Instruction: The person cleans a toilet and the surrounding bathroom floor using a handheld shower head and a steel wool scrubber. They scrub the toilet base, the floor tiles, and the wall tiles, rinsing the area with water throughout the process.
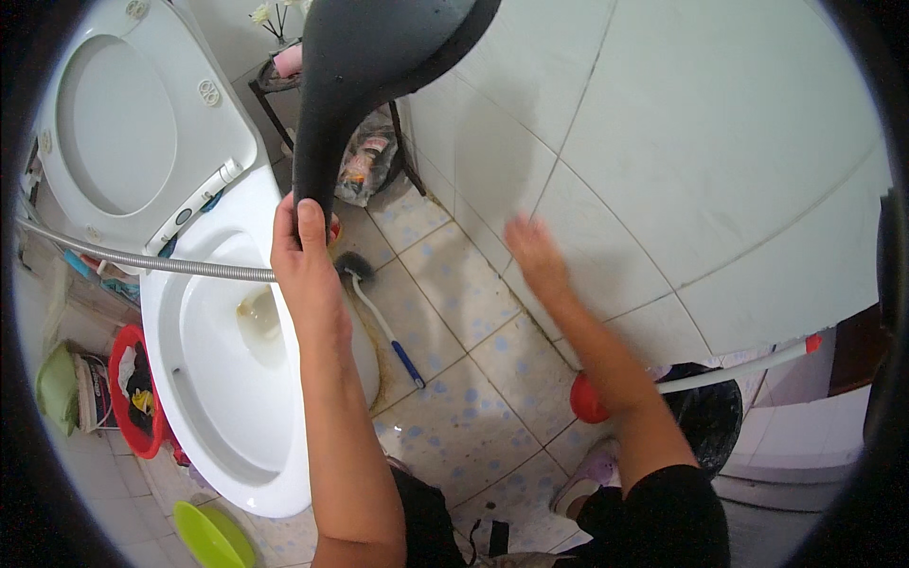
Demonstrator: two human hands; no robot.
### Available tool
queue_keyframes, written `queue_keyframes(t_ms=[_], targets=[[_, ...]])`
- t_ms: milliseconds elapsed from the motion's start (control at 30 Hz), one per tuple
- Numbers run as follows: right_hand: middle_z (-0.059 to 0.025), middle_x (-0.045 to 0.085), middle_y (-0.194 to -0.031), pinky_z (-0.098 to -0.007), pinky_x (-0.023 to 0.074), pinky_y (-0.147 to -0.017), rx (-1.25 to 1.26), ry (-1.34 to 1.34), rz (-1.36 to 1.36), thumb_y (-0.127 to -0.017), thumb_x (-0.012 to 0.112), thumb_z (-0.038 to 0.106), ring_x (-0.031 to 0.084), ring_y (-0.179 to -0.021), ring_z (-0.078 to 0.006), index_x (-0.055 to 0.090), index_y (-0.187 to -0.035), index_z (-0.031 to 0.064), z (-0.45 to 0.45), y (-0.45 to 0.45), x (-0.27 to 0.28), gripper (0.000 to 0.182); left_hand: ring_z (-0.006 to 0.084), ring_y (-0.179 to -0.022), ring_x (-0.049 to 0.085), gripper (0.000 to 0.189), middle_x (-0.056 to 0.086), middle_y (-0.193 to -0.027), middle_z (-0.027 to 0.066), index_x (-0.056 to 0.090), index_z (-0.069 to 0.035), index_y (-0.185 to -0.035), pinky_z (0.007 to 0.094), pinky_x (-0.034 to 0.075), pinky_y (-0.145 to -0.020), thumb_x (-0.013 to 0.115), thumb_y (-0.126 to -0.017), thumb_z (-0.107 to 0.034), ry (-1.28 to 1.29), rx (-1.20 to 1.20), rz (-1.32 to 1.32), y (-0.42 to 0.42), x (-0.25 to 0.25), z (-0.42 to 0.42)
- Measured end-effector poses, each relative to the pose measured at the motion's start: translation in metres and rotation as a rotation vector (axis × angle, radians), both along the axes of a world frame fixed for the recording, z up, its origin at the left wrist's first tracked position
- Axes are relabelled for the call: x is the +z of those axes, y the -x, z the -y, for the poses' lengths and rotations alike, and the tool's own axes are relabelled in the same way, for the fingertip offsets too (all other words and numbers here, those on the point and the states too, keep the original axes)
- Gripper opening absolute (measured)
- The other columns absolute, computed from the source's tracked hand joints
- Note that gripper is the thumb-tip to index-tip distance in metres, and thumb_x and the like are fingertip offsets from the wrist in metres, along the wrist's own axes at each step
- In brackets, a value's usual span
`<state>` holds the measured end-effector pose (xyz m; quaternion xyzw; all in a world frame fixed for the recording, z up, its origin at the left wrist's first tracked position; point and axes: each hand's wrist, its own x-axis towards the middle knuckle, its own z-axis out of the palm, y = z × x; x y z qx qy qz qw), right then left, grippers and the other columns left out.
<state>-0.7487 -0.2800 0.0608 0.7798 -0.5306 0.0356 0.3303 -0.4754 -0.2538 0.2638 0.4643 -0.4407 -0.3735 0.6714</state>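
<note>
My left hand (305,248) grips the handle of a large black hand-held shower head (348,85). Its head rises past the top of the view, and a metal shower hose (177,267) runs left from the hand across the toilet. Beneath it stands a white toilet bowl (213,397) with its seat and lid (117,128) raised and some yellowish staining near the drain. My right hand (536,252) is motion-blurred in front of the white tiled wall (682,156). I see nothing held in it; its finger pose and any contact with the wall are unclear.
On the floor tiles lies a toilet brush (383,326). A red plunger (588,399) and a black-lined bin (703,412) are at right. Left are a red basket (121,419) and a green basin (213,536). A dark metal rack (266,106) stands behind the shower head.
</note>
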Motion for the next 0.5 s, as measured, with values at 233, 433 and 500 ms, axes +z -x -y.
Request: queue_keyframes(t_ms=[233, 433, 500], targets=[[-0.0034, 0.041, -0.127, -0.0402, 0.0220, -0.103, -0.125, -0.348, -0.287, -0.077, 0.047, 0.012, 0.029, -0.125, -0.0194, 0.047, -0.118, 0.0075, -0.060, 0.017, -0.036, 0.041, 0.0083, -0.074, 0.041, 0.035, 0.049, -0.082, -0.0013, 0.052, -0.003, -0.103, 0.0211, 0.033, -0.070, 0.052, -0.086, -0.035, -0.068, 0.001, -0.062, -0.004, -0.007, 0.009], [-0.0061, 0.038, -0.130, -0.0427, 0.0222, -0.101, -0.202, 0.428, 0.040, -0.076, 0.049, 0.008, 0.032, -0.123, -0.0219, 0.044, -0.122, 0.0097, -0.054, -0.004, 0.198, 0.047, 0.0099, -0.078, 0.042, 0.039, 0.050, -0.082, -0.0003, 0.052, -0.004, -0.102, 0.0227, 0.033, -0.075, 0.054, -0.084, -0.038, -0.072, 0.062, -0.031, -0.014, -0.011, 0.012], [-0.0059, 0.036, -0.132, -0.0432, 0.0231, -0.101, -0.228, 0.448, 0.084, -0.075, 0.050, 0.007, 0.032, -0.123, -0.0218, 0.041, -0.125, 0.0098, -0.053, -0.007, 0.207, 0.050, 0.0111, -0.081, 0.043, 0.038, 0.051, -0.086, 0.0010, 0.052, -0.004, -0.103, 0.0232, 0.033, -0.078, 0.054, -0.084, -0.037, -0.054, 0.041, -0.064, -0.013, -0.006, 0.011]])
